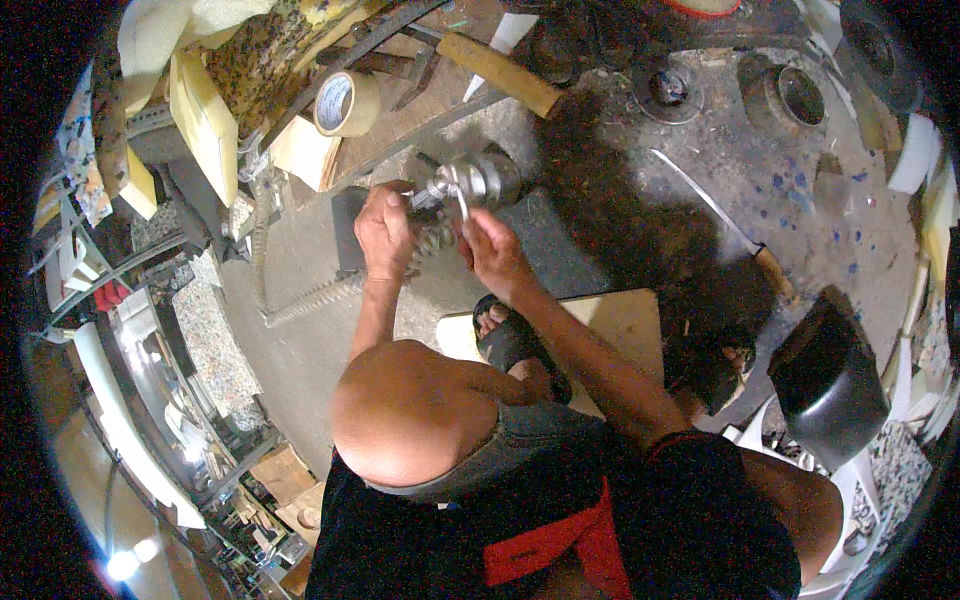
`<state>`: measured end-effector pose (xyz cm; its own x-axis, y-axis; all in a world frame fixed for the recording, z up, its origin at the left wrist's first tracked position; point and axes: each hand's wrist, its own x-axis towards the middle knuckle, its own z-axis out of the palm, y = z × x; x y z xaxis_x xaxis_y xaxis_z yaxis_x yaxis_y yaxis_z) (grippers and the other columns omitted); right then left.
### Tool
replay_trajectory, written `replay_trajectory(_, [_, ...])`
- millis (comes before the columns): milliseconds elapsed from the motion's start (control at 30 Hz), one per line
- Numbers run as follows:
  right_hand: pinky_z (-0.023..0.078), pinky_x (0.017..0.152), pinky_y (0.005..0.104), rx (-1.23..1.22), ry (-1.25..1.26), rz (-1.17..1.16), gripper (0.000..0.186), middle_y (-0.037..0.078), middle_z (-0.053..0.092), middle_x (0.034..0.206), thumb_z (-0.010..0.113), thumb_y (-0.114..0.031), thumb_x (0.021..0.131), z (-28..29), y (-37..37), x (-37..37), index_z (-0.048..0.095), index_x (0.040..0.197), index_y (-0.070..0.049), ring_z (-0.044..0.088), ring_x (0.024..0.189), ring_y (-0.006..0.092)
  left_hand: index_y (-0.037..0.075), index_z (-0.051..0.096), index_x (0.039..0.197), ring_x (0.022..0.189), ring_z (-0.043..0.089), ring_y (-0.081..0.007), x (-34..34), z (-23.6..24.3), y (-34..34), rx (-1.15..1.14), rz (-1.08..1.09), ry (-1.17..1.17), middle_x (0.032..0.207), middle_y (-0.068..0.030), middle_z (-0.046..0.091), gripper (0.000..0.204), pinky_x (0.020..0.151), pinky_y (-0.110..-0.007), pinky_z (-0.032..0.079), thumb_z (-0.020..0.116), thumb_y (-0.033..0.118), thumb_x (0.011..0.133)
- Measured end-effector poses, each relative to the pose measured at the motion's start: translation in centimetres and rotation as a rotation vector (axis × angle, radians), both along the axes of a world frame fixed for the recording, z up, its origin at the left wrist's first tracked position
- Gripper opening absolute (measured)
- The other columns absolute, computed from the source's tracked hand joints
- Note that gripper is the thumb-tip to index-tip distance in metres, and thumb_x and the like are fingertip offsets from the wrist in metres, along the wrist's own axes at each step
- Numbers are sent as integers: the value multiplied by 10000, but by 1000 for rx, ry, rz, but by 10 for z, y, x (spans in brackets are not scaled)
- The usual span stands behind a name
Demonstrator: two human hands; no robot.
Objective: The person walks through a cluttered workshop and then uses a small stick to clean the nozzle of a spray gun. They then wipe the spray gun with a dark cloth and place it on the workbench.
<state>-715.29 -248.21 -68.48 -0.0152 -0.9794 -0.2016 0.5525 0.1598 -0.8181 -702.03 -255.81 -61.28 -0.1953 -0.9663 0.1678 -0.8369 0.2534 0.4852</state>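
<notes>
My left hand (pixel 385 232) is closed around a shiny metal tool (pixel 440 185) that looks like a spray gun; a rounded silver cup (pixel 487 178) sits at its far right side. My right hand (pixel 495 258) has its fingers pinched on a thin, pale, stick-like tool (pixel 461 203), whose upper end meets the metal fittings. I cannot make out the exact kind of this thin tool. Below and between the hands, a clear coiled hose (pixel 330 297) runs off to the left over the floor.
A tape roll (pixel 347 104) rests on a wooden bench at upper left, near a wooden-handled tool (pixel 500 74). On the right floor lie a long knife (pixel 715 200) and a black curved shell (pixel 830 385). My sandalled foot (pixel 500 330) is by a pale board (pixel 625 345).
</notes>
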Motion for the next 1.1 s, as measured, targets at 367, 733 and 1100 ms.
replay_trajectory(367, [429, 563, 301, -170, 279, -24, 173, 70, 523, 667, 468, -154, 964, -16, -6, -18, 570, 996, -19, 503, 598, 145, 2, 644, 868, 689, 587, -279, -2, -2, 0, -7, 7, 22, 792, -145, 612, 417, 678, -362, 466, 373, 311, 940])
replay_trajectory(733, [452, 614, 366, -269, 500, -55, 161, 164, 575, 757, 468, -128, 950, -8, -17, -34, 569, 1029, -32, 571, 663, 301, 6, 638, 876, 713, 601, -314, -2, 0, -2, -22, -17, -19, 805, -160, 624, 405, 688, -378, 467, 367, 300, 941])
replay_trajectory(1100, [395, 575, 250, -2, 213, 66, 208, -4, 499, 700, 430, -172, 987, -12, -8, -7, 570, 980, -19, 447, 636, 87, 8, 645, 914, 720, 620, -266, -2, 0, 1, -14, -58, 1, 817, -146, 625, 399, 698, -357, 481, 374, 299, 946])
